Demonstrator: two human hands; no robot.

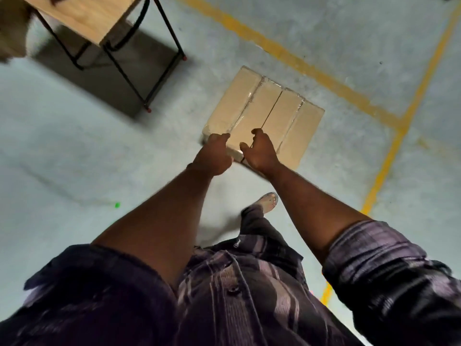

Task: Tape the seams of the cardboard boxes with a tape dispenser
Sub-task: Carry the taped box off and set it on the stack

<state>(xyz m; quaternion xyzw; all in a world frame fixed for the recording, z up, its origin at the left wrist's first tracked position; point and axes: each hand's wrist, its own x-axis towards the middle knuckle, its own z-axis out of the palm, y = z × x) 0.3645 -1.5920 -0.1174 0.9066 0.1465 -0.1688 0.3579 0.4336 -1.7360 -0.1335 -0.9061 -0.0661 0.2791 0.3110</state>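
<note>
Holding: left hand (pixel 214 156) curls its fingers over the near left edge of the cardboard box (pixel 272 113).
Right hand (pixel 260 152): curled fingers sit on the box top at the near end of the centre seam (pixel 272 109); a pinch cannot be told.
Box: flat on the grey floor (pixel 74 146), glossy tape strips across its top.
Around: wooden table (pixel 84 16) far left, yellow lines (pixel 389 156) right.
</note>
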